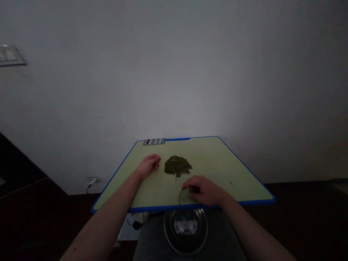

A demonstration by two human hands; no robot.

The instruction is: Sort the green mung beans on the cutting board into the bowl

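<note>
A pile of small green-brown grains [178, 166], perhaps dried beans, lies in the middle of a pale yellow-green folding table [217, 163] with a blue rim. My left hand [148, 165] rests just left of the pile, fingers curled in and thumb against them; what they hold, if anything, is hidden. Near the front edge, my right hand [205, 189] is bent over the tabletop, thumb and forefinger apart with nothing visible between them. By its fingertips is a faint round outline [183, 196], printed or clear; I cannot tell which. A shiny metal bowl [185, 232] sits on my lap below the edge.
A phone [154, 141] with a lit screen lies at the table's far left edge. A small dark sliver [231, 183] is on the right side. The grey wall [174, 72] stands right behind the table. A plugged-in cord [92, 183] hangs at the lower left wall.
</note>
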